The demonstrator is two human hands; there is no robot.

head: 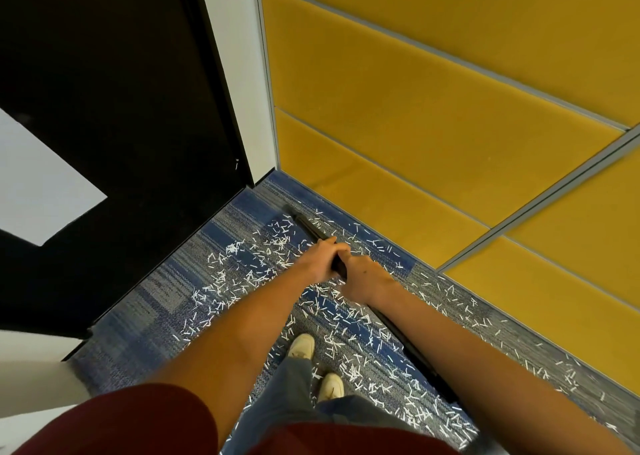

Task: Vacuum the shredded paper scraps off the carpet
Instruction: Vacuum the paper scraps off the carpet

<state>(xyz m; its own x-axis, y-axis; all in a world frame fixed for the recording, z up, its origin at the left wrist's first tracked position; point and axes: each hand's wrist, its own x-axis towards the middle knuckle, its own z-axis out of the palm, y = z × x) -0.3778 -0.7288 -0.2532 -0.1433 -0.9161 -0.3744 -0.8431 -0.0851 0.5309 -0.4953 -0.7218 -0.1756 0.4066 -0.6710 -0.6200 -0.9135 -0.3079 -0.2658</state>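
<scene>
Head | left hand [320, 260], right hand [363, 278] grip wand [308, 227] | scraps [242, 274] cover carpet [156, 302] to wall [415, 125]

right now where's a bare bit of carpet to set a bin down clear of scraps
Nearly bare: the carpet strip along the foot of the black door, widest at lower left, and the far corner by the yellow wall. Crowded: scraps lie thick around the shoes, under the left hand and right hand on the vacuum tube, thinner along that wall.
</scene>
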